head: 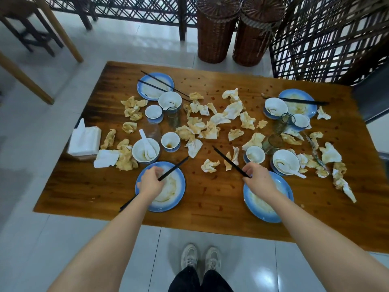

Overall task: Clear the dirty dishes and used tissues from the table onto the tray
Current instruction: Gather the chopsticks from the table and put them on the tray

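Dirty dishes and crumpled, stained tissues (207,125) cover the wooden table (210,209). My left hand (149,181) is shut on black chopsticks (175,167) above the near-left blue-rimmed plate (177,197). My right hand (257,178) grips a second set of black chopsticks (226,158) over the near-right blue plate (255,204). A white bowl with a spoon (145,150) and a small cup (170,141) stand behind the left plate. Another bowl with a spoon (285,162) sits to the right. Two far plates (155,86) (300,101) carry chopsticks too. No tray is in view.
A white tissue pack (85,141) lies at the table's left edge. Glasses (173,115) (273,143) stand among the tissues. Two wicker baskets (216,30) and a dark lattice screen (328,39) are behind the table. Wooden furniture legs (61,30) stand at the far left.
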### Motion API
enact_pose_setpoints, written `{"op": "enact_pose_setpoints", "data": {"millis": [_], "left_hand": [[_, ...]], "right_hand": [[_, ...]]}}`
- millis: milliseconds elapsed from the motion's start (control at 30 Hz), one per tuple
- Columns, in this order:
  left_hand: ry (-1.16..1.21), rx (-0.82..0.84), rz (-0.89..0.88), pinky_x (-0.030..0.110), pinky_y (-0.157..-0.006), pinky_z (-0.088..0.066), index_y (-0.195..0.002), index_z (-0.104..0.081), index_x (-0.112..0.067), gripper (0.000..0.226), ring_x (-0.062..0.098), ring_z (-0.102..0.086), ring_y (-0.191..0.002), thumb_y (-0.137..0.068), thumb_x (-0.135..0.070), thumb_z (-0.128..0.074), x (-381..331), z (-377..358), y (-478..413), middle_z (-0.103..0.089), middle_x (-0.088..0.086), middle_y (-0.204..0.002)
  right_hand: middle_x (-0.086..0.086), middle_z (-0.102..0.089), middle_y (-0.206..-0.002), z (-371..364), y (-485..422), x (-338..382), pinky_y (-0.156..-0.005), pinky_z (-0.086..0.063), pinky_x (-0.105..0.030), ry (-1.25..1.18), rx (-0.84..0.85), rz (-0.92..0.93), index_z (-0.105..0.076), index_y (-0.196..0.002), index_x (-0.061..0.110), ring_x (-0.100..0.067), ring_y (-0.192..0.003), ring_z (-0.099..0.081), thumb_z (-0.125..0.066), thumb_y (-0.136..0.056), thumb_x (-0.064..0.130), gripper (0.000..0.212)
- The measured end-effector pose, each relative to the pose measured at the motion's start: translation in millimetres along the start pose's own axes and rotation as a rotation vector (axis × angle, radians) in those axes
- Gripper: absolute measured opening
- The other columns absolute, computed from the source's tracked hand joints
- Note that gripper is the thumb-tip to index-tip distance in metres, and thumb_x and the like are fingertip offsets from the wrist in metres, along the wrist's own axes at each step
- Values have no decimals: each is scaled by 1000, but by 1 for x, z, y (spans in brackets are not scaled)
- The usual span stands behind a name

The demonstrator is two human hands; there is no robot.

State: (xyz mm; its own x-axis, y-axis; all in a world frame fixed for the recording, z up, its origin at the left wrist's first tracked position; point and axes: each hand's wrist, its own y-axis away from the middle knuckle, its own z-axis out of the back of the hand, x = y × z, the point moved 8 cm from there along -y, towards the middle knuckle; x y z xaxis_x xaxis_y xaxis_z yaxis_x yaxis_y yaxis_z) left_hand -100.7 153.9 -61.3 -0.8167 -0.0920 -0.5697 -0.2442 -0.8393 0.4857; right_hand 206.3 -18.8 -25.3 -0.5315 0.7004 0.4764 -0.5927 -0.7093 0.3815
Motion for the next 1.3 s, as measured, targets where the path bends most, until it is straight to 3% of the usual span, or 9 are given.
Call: {"op": "enact_pose_setpoints", "data": {"millis": [167, 333, 433, 567, 700, 833, 967, 1133, 1300], "left_hand": [[-99, -63, 37, 47, -104, -31, -109, -64, -25, 23, 21, -54, -116, -92, -11, -57, 8, -1, 1, -66, -6, -112], [-49, -135, -23, 50, -101, -38, -109, -66, -20, 24, 24, -57, -111, -92, -8, -55, -7, 4, 9, -68, -1, -109], [96, -141, -93, 37, -84, -46, -111, -67, -14, 23, 23, -60, -104, -93, -5, -55, -28, 9, 17, -68, 1, -104], [292, -160, -155, 22, -69, -42, -118, -64, -9, 24, 23, -59, -100, -96, -7, -55, -59, 21, 31, -61, -1, -97], [400, -134, -154, 42, -82, -50, -135, -52, -13, 35, 32, -59, -96, -100, -15, -49, -81, 32, 42, -62, 13, -102], [437, -124, -168, 21, -50, -38, -132, -53, -16, 32, 13, -44, -58, -99, -20, -51, -94, 45, 47, -51, 1, -75], [441, -133, -159, 18, -53, -43, -130, -54, -17, 38, 11, -53, -69, -93, -21, -62, -109, 66, 44, -58, -1, -84], [433, -139, -200, 15, -55, -43, -129, -54, -17, 44, 9, -57, -78, -87, -20, -70, -129, 96, 29, -58, -7, -91], [370, -102, -203, 18, -60, -44, -132, -53, -15, 51, 9, -58, -81, -85, -19, -72, -144, 120, -12, -59, -3, -90]], "right_hand": [[10, -56, -86, -3, 2, -2, -71, -43, -26, -36, 13, 14, -59, -95, 22, -11, -81, -54, -67, -84, 7, 20], [8, -54, -87, 8, 4, -4, -67, -40, -23, -28, -11, 16, -59, -96, 22, -10, -79, -52, -66, -85, 7, 20], [7, -55, -90, 15, 5, -4, -67, -41, -23, -34, -12, 26, -59, -99, 20, -11, -80, -53, -65, -86, 6, 21], [4, -58, -92, 28, 8, 3, -72, -44, -27, -42, -37, 85, -62, -103, 16, -14, -84, -55, -65, -84, 3, 23], [1, -63, -95, 39, 14, 9, -72, -45, -27, -34, -42, 125, -63, -105, 14, -14, -83, -55, -66, -84, 5, 23], [-2, -65, -96, 60, 14, 24, -74, -53, -37, -36, -44, 194, -64, -103, 13, -19, -85, -60, -66, -86, 10, 18], [-1, -63, -91, 86, 2, 43, -60, -52, -30, -102, -73, 191, -60, -100, 15, -15, -73, -60, -65, -87, 10, 14], [0, -59, -91, 110, -21, 69, -62, -44, -21, -185, -83, 201, -58, -108, 11, -16, -82, -58, -64, -87, 7, 22], [1, -59, -86, 116, -54, 88, -49, -43, -19, -372, -79, 114, -54, -103, 17, -9, -70, -55, -61, -90, 9, 16]]}}
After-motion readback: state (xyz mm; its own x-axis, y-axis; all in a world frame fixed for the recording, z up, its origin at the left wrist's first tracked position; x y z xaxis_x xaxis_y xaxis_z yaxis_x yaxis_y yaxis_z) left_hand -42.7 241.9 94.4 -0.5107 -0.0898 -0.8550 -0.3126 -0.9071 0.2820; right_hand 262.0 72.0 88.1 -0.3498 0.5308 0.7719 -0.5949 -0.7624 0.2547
